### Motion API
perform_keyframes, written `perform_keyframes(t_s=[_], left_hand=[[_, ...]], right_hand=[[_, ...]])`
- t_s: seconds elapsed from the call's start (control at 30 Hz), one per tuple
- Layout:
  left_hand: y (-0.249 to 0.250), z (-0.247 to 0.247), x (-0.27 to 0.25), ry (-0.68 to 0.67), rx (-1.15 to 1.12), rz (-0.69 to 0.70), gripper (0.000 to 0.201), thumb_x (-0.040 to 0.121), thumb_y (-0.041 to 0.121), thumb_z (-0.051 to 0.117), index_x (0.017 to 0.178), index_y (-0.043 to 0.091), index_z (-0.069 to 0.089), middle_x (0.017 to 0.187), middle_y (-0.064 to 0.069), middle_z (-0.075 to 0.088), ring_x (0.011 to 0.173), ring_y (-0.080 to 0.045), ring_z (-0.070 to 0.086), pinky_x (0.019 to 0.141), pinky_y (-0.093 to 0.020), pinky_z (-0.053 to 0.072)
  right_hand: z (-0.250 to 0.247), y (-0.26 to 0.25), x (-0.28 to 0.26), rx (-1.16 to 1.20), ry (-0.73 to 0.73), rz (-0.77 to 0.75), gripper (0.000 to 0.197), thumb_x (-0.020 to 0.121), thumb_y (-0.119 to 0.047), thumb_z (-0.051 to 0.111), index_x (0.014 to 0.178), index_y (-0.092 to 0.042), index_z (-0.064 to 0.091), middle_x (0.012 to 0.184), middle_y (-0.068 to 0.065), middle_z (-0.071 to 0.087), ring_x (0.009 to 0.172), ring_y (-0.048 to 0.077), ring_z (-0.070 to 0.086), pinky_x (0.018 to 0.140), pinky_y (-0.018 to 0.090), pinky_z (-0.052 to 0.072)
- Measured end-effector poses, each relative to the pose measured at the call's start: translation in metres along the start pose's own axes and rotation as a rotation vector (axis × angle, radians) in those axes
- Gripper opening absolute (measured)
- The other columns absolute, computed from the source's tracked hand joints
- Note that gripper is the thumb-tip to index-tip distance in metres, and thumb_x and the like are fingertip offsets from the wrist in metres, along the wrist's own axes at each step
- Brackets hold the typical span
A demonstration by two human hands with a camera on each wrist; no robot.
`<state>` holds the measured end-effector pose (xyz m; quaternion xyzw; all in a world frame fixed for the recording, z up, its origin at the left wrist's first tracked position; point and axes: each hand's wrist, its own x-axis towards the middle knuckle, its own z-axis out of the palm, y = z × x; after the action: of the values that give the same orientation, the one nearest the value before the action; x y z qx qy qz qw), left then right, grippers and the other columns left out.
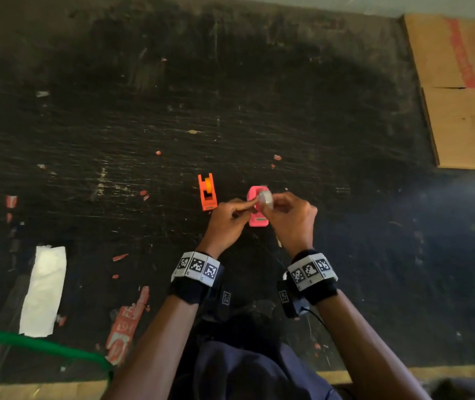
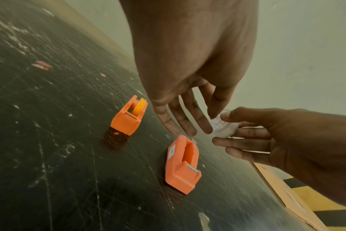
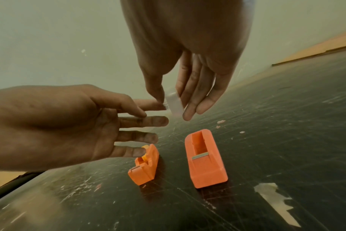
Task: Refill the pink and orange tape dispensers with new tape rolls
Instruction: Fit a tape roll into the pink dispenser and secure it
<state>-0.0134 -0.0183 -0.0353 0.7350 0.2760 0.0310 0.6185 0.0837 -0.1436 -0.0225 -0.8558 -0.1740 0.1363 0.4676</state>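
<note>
While the clear tape roll [image 1: 266,199] is held up off the table just above the pink dispenser [image 1: 257,210], neither refill looks finished, as far as I can judge. The right hand [image 1: 289,217] pinches the roll between thumb and fingers; the left hand [image 1: 226,219] reaches in with its fingers nearly straight, index tip touching the roll's side, perhaps picking for the loose end of the tape.

The pink dispenser's slot is empty in both wrist views, so that refill has yet to be seated. The orange dispenser [image 1: 207,192], just beside the pink one at about ten o'clock from it, carries a yellow-orange wheel in its slot; whether tape is wound on that wheel I cannot tell. So I judge the work early to middle: one roll in hand, the pink one waiting, the orange one uncertain.

From the head view both dispensers sit near the middle of the scratched black table [image 1: 115,125], with cardboard [image 1: 461,96] at two o'clock and a white paper strip [image 1: 44,290] at eight o'clock. Colour tells pink from orange there only; the wrist views tint both orange. The left wrist view shows the roll's round face and the right hand's fingers under it. The right wrist view shows the roll edge-on and the metal cutter on the pink dispenser's nose.
</note>
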Motion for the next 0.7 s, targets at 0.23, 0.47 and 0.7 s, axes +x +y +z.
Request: perform_keyframes(t_s=[0.23, 0.47, 0.7], left_hand=[[-0.028, 0.01, 0.028, 0.064, 0.207, -0.017, 0.093, 0.071, 0.021, 0.088, 0.151, 0.026, 0.042, 0.119, 0.0, 0.049, 0.094, -0.005, 0.05, 0.085, -0.013, 0.045], [-0.046, 0.024, 0.048, -0.074, 0.312, -0.107, 0.123, 0.061, 0.016, 0.093, 0.159, 0.034, 0.02, 0.135, -0.003, 0.043, 0.124, -0.02, 0.05, 0.104, -0.037, 0.045], [-0.058, 0.026, 0.053, -0.01, 0.319, -0.043, 0.111, 0.062, 0.022, 0.093, 0.153, 0.035, 0.032, 0.132, -0.002, 0.045, 0.121, -0.02, 0.052, 0.097, -0.037, 0.048]], right_hand=[[0.018, 0.022, 0.023, -0.087, 0.058, 0.096, 0.02, 0.08, -0.028, 0.086, 0.095, -0.014, 0.082, 0.087, -0.003, 0.079, 0.078, 0.006, 0.076, 0.076, 0.028, 0.064], [0.032, 0.025, 0.027, -0.195, 0.12, 0.12, 0.018, 0.082, -0.037, 0.082, 0.086, -0.02, 0.082, 0.076, -0.006, 0.078, 0.068, 0.01, 0.073, 0.069, 0.034, 0.063], [0.04, 0.024, 0.021, -0.309, 0.101, 0.17, 0.017, 0.08, -0.039, 0.081, 0.087, -0.024, 0.08, 0.08, -0.008, 0.078, 0.069, 0.009, 0.07, 0.064, 0.02, 0.051]])
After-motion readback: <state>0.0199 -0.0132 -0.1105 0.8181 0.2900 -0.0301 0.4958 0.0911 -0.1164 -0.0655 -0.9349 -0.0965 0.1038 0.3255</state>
